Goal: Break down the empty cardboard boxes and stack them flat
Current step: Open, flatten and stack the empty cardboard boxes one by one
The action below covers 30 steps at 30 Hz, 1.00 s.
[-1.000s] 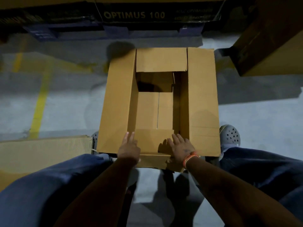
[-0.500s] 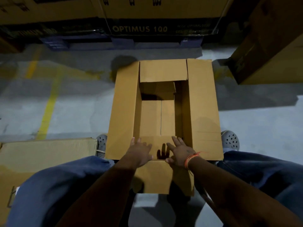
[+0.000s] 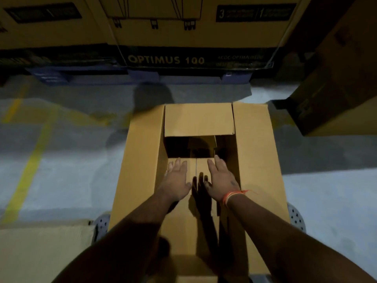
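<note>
A brown cardboard box (image 3: pixel 257 160) stands open on the grey floor in front of me, its four top flaps spread outward. Both arms reach down into it. My left hand (image 3: pixel 177 180) lies flat, fingers together, on the left bottom flap. My right hand (image 3: pixel 221 178), with an orange thread at the wrist, lies flat on the right bottom flap, beside the centre seam (image 3: pixel 196 170). Neither hand grips anything. The far part of the box's inside is in deep shadow.
A flattened cardboard sheet (image 3: pixel 40 254) lies at the lower left. Large printed cartons (image 3: pixel 183 33) marked OPTIMUS 100 stand on a blue pallet (image 3: pixel 142 77) straight ahead. Another big carton (image 3: pixel 338 78) stands at the right. A yellow line (image 3: pixel 30 168) runs along the floor at left. My grey perforated shoes (image 3: pixel 296 217) flank the box.
Both hands have moved from the near flap at the box's rim down and forward onto the bottom flaps inside. The view has come closer to the box.
</note>
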Each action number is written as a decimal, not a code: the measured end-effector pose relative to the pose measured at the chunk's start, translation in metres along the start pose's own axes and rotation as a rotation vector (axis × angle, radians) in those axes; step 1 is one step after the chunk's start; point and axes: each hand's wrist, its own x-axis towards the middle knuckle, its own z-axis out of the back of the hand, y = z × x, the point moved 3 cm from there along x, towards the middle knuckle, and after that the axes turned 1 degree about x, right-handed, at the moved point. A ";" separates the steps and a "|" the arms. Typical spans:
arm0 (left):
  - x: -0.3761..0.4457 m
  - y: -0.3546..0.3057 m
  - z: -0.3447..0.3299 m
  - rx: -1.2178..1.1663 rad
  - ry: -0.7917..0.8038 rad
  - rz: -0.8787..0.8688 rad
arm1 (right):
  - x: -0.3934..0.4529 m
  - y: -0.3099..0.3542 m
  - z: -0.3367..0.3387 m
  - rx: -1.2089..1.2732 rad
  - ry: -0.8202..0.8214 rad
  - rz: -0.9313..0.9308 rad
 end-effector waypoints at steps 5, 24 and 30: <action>0.054 -0.022 0.031 -0.077 -0.233 -0.026 | 0.051 -0.004 0.029 0.142 -0.153 0.052; 0.192 -0.023 0.130 0.344 -0.262 0.070 | 0.216 0.005 0.109 -0.208 -0.121 0.013; 0.100 -0.007 0.095 0.272 -0.516 0.196 | 0.140 0.027 0.083 -0.256 -0.209 0.158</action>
